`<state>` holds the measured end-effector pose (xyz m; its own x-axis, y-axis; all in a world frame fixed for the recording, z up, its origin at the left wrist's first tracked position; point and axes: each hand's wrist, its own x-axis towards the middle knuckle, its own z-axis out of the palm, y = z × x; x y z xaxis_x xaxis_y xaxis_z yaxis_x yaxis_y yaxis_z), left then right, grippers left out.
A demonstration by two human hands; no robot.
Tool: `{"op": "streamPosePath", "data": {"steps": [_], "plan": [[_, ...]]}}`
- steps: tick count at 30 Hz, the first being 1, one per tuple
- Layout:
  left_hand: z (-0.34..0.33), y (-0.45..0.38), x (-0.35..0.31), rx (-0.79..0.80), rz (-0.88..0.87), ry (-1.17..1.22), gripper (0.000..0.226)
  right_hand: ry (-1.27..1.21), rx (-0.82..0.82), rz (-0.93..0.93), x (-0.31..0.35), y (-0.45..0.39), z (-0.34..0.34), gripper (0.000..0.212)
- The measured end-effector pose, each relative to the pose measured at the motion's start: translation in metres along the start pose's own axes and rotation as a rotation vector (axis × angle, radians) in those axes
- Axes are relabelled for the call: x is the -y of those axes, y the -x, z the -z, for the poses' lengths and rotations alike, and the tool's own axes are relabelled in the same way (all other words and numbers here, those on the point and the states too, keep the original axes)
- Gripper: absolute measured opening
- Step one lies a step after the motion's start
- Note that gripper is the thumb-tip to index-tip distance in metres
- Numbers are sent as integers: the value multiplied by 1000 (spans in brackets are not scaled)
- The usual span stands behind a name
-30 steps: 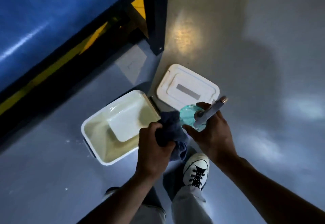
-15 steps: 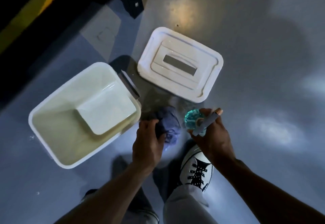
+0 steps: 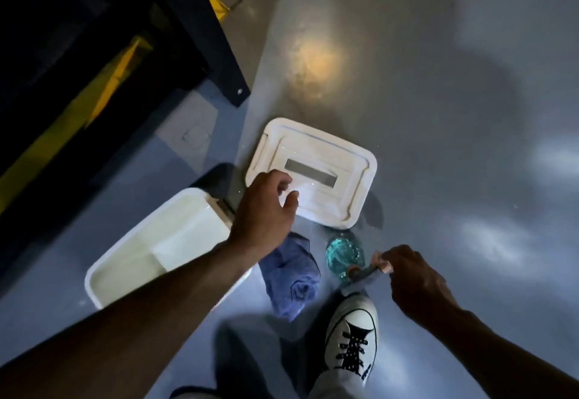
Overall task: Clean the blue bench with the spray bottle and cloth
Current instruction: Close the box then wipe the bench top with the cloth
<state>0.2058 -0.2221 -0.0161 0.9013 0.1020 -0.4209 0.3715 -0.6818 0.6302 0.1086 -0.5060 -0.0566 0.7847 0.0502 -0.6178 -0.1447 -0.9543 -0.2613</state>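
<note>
A crumpled blue cloth (image 3: 289, 276) lies on the grey floor between the tub and the bottle. The teal spray bottle (image 3: 344, 254) stands on the floor beside it. My right hand (image 3: 413, 276) has its fingertips on the bottle's sprayer head. My left hand (image 3: 266, 210) hovers with loosely curled fingers over the near-left edge of the white lid (image 3: 326, 169), holding nothing. The bench shows only as its dark leg (image 3: 219, 53) at upper left.
An empty white plastic tub (image 3: 125, 260) sits on the floor at left, touching the cloth's side. My white sneaker (image 3: 352, 332) stands just below the bottle. A yellow stripe (image 3: 109, 85) runs under the bench.
My left hand let go of the cloth, which now lies on the floor, and reached up to the lid. The bottle has come down onto the floor.
</note>
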Motion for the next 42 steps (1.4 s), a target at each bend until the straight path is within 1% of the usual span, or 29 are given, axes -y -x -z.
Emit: {"op": "streamPosePath", "data": {"steps": [1,2,4,6,8,11,12,15,17,19,21,23,24,26,27,30,31,33,34,36,39,42], "plan": [[2,-19,1,7,40,-46,25,-57,-3,-106,1,-16,6,34],[1,-39,3,22,94,-97,30,-166,6,-225,5,-36,11,28],[-4,-78,12,78,229,-195,43,-506,24,-448,15,-80,17,19],[-16,-112,27,105,350,-242,49,-823,72,-586,27,-119,20,13],[-30,-132,44,71,412,-269,54,-921,44,-652,35,-148,11,10],[-44,-142,65,-25,454,-312,59,-944,-69,-706,44,-167,1,21],[-47,-142,69,-34,460,-312,60,-933,-85,-708,45,-166,0,21],[-46,-138,72,-45,462,-248,60,-952,-66,-692,43,-156,-1,16],[-38,-136,69,-47,438,-168,55,-981,-83,-688,44,-150,9,12],[-24,-132,62,-51,367,-135,43,-1052,-108,-679,46,-145,27,11],[-5,-122,52,-96,313,-122,35,-1041,-139,-635,51,-137,48,14],[21,-107,40,-172,288,-97,34,-982,-156,-551,63,-122,72,12],[35,-98,36,-205,286,-82,33,-963,-162,-512,71,-113,83,16],[64,-75,35,-264,313,-42,32,-916,-174,-446,90,-99,100,25],[77,-61,38,-293,334,-18,31,-882,-178,-413,102,-91,108,26],[109,-12,55,-352,369,60,27,-804,-165,-308,141,-71,117,12],[117,5,62,-362,395,79,24,-790,-160,-275,154,-65,117,11],[131,37,80,-376,462,108,18,-754,-135,-222,177,-58,107,12],[135,50,91,-387,495,116,18,-733,-120,-201,188,-55,100,13],[142,74,115,-411,558,122,20,-690,-77,-180,208,-51,84,16],[149,107,146,-425,654,147,25,-650,-19,-150,235,-44,63,13],[150,138,171,-465,743,179,30,-619,4,-120,260,-38,45,10]]}}
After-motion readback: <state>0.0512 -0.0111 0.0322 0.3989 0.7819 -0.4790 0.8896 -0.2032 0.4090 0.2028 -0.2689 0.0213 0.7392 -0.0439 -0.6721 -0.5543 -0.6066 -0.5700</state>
